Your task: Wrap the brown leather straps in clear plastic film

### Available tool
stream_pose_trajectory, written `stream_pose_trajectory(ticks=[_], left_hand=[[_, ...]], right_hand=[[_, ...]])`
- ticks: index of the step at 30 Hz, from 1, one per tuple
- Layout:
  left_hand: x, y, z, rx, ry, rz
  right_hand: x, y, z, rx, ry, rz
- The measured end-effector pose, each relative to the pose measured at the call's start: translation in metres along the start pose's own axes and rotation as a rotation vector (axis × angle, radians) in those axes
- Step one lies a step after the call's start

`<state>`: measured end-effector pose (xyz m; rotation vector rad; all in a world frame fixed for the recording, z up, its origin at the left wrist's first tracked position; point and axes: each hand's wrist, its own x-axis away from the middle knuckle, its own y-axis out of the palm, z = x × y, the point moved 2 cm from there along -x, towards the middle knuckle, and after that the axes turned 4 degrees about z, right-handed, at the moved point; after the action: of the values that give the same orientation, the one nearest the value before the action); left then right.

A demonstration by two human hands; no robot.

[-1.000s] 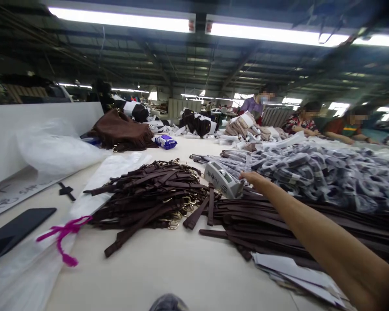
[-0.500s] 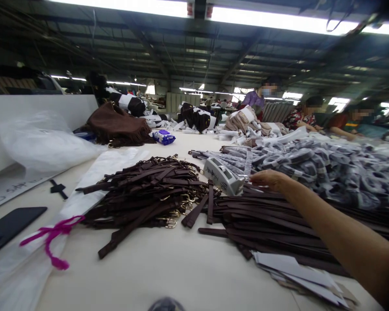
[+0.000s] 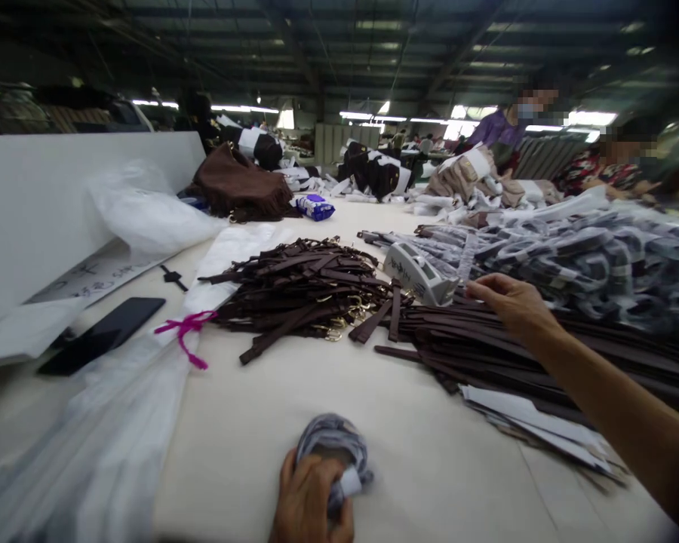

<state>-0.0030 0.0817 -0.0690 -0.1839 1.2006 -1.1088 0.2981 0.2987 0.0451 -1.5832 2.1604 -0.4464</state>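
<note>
Low in the view, my left hand [image 3: 312,498] is closed on a coiled strap [image 3: 333,431] in clear plastic wrap, with a white band or label on it. My right hand [image 3: 506,302] reaches out to the grey tape dispenser [image 3: 416,273]. Its thumb and finger are pinched together right by the dispenser's cutting end; whatever is between them is too small to make out. Below that hand lie long dark brown straps [image 3: 486,347] in a pile. To the left of the dispenser is a heap of shorter brown straps [image 3: 294,290] with gold buckles.
Wrapped coiled straps [image 3: 600,264] are heaped at the right. White paper strips [image 3: 532,418] lie near my right forearm. On the left are a black phone [image 3: 105,335], plastic sheeting tied with pink string [image 3: 189,324] and a brown bag [image 3: 241,181]. Co-workers [image 3: 495,128] are beyond the table.
My view has tilted down and turned slightly left. My left hand and the coiled strap now show, where only the coil's top edge was visible. My right hand stays at the tape dispenser.
</note>
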Motion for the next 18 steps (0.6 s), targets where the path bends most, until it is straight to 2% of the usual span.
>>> stream_pose_trajectory(ticks=[2,3,4,5,7,10,18], left_hand=[[-0.003,-0.004,0.002,0.033,-0.015,-0.034],[-0.003,-0.005,0.003,0.037,-0.024,-0.052],[-0.003,-0.006,0.003,0.038,-0.033,-0.064],[-0.002,-0.007,0.003,0.042,-0.043,-0.074],[-0.001,-0.007,0.004,0.054,-0.059,-0.078],[-0.001,-0.008,0.007,0.077,-0.053,-0.069],[-0.006,-0.013,0.009,0.127,-0.013,-0.105]], right_hand=[[0.057,0.020,-0.014,-0.106,0.021,-0.205],[0.088,0.032,-0.020,-0.157,0.054,-0.347],[0.120,0.046,-0.024,-0.258,0.153,-0.555],[0.149,0.058,-0.027,-0.346,0.258,-0.685],[0.194,0.077,-0.027,-0.434,0.424,-0.822],[0.226,0.095,-0.018,-0.452,0.562,-0.809],[0.240,0.107,-0.012,-0.440,0.697,-0.728]])
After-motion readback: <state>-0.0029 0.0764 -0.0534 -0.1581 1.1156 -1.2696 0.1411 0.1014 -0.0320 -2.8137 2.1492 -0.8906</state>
